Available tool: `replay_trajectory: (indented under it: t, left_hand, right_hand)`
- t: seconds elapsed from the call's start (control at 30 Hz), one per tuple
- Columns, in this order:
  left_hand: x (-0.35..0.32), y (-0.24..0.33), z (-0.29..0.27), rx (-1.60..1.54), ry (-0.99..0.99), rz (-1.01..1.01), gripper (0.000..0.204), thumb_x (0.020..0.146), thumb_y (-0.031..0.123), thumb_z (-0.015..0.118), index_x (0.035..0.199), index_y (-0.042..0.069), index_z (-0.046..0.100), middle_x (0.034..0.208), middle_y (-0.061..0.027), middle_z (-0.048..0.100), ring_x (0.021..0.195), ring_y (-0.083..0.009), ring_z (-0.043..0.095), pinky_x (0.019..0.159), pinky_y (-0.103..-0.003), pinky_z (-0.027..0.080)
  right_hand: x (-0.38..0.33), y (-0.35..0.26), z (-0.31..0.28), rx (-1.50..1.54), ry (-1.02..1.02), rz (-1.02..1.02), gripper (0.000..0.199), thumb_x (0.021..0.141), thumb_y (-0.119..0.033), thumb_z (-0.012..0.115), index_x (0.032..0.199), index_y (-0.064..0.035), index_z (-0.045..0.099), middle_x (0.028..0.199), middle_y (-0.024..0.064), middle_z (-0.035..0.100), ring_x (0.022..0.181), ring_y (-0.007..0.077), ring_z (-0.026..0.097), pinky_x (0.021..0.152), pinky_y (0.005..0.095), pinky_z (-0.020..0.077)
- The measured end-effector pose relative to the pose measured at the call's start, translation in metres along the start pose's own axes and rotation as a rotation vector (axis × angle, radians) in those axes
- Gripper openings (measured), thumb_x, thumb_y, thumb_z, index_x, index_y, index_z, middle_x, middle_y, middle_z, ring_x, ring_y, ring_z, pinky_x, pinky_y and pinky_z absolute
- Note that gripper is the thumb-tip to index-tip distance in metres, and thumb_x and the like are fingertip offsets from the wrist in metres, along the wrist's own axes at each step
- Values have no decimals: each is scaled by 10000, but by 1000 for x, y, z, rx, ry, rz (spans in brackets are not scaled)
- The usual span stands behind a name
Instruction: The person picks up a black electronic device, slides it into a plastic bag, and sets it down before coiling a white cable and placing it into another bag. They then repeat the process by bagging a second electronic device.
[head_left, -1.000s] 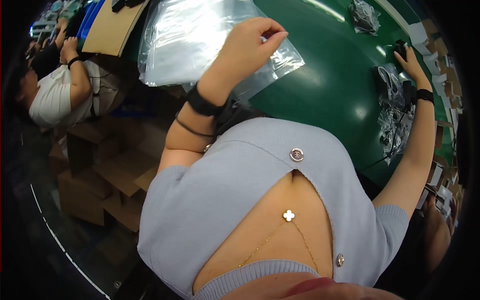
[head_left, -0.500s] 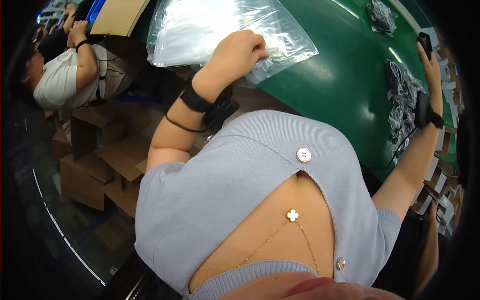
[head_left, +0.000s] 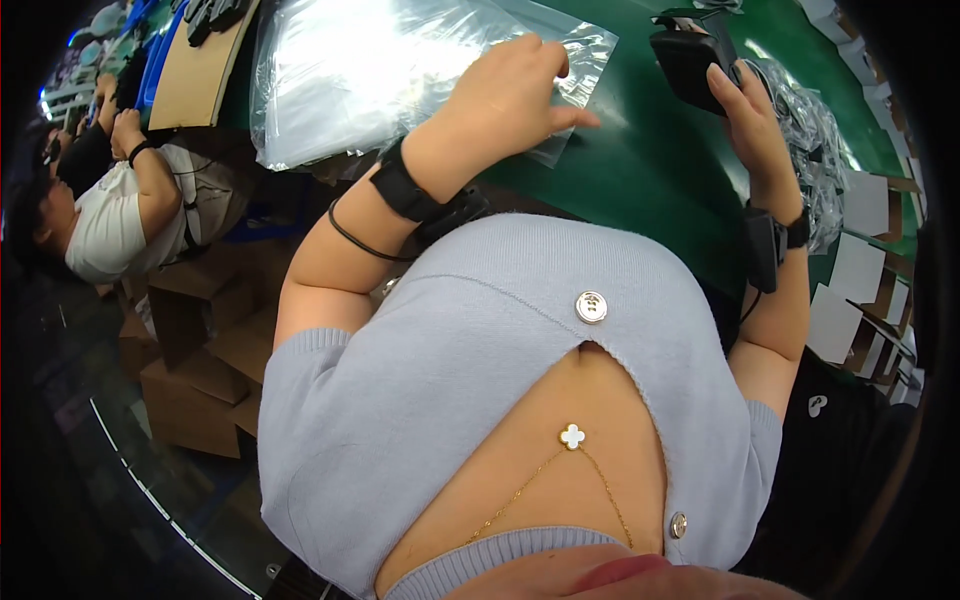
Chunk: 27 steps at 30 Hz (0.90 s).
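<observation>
My left hand (head_left: 505,100) is over the near right corner of a stack of clear plastic bags (head_left: 335,95) on the green table (head_left: 640,170). Its thumb stands apart from the curled fingers, with nothing visible between them. In my right hand (head_left: 752,125) is a black boxy device (head_left: 690,65), raised above the table's right part, thumb along its near side. Its far end is partly cut off by the view's edge. Beside that hand lie several clear-bagged items (head_left: 825,150) with dark parts inside.
White and brown cartons (head_left: 860,270) line the right side. On the left, brown cardboard boxes (head_left: 195,400) stand below the table, and another person (head_left: 130,205) works past them. A tan board (head_left: 200,75) carries dark objects at the upper left.
My right hand has come inward to the left with the black device. My left thumb and fingers have parted from their pinch at the bag's corner. The view has shifted slightly.
</observation>
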<state>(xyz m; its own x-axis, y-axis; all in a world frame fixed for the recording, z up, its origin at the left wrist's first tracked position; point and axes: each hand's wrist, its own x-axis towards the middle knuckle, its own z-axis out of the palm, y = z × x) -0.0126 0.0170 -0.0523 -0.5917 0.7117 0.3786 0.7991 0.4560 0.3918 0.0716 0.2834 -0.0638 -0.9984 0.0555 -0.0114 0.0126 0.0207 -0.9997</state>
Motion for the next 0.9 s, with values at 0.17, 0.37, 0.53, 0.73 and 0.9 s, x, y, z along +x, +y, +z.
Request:
replay_trajectory:
  t: [0.17, 0.37, 0.53, 0.73, 0.9]
  left_hand:
    - [1, -14, 27, 81, -115, -92, 210, 821, 253, 645, 805, 44, 640, 747, -111, 585, 737, -276, 597, 663, -374, 474]
    - [3, -25, 18, -129, -177, -206, 159, 822, 189, 614, 817, 38, 661, 827, -117, 646, 742, -294, 611, 673, -360, 492]
    - [1, -29, 11, -456, -271, -364, 156, 856, 142, 568, 863, 10, 652, 833, -109, 671, 719, -238, 635, 674, -330, 501]
    - [2, -26, 0, -1067, -96, -600, 172, 905, 148, 545, 943, -10, 603, 819, -73, 651, 748, -156, 625, 692, -287, 501]
    - [1, -37, -12, -1498, 176, -668, 150, 915, 135, 545, 955, -6, 575, 825, -42, 614, 730, -131, 595, 671, -247, 485]
  right_hand:
    - [1, 10, 15, 345, -103, 120, 427, 921, -334, 537, 1206, -16, 525, 1101, 72, 621, 1012, 134, 585, 908, 253, 442]
    - [0, 17, 19, 421, -86, 57, 519, 972, -364, 380, 1295, 39, 426, 1217, 198, 551, 1114, 252, 552, 989, 346, 399]
    - [0, -5, 51, 846, -316, 9, 551, 973, -384, 349, 1321, 42, 392, 1279, 211, 502, 1155, 266, 522, 1001, 367, 392]
    - [16, 14, 86, 744, -304, 73, 552, 964, -359, 400, 1356, 27, 355, 1281, 189, 499, 1139, 258, 525, 1016, 368, 370]
    - [9, 7, 101, 26, -284, -111, 569, 907, -253, 536, 1385, -18, 338, 1258, 146, 489, 1124, 221, 499, 1001, 328, 357]
